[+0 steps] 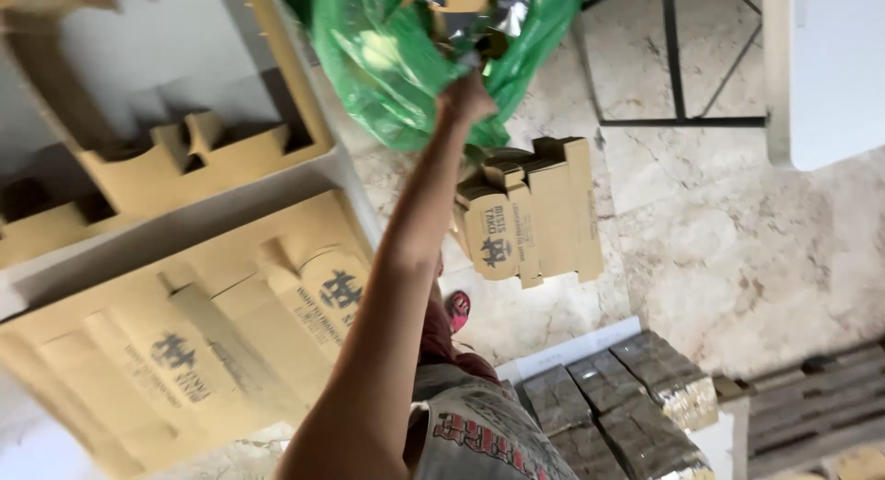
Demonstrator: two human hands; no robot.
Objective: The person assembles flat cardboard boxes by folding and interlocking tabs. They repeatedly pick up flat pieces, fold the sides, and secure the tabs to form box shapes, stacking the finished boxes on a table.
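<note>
My left hand [466, 100] reaches far out, with the arm stretched from the bottom of the view. Its fingers are closed at the mouth of a green plastic bag [387, 65], on a shiny silver foil packet [475, 23] that sticks out of the bag beside a bit of brown cardboard. Just below the hand a stack of folded brown cardboard boxes [544, 213] with dark print lies on the marble floor. My right hand is out of view.
Flat printed cardboard box blanks [184, 351] lie on a white table at left, more [184, 157] behind them. Several foil-wrapped blocks [627, 406] sit on a white surface at bottom right. A white panel [830, 74] is at top right. A pink sandal [458, 307] shows on the floor.
</note>
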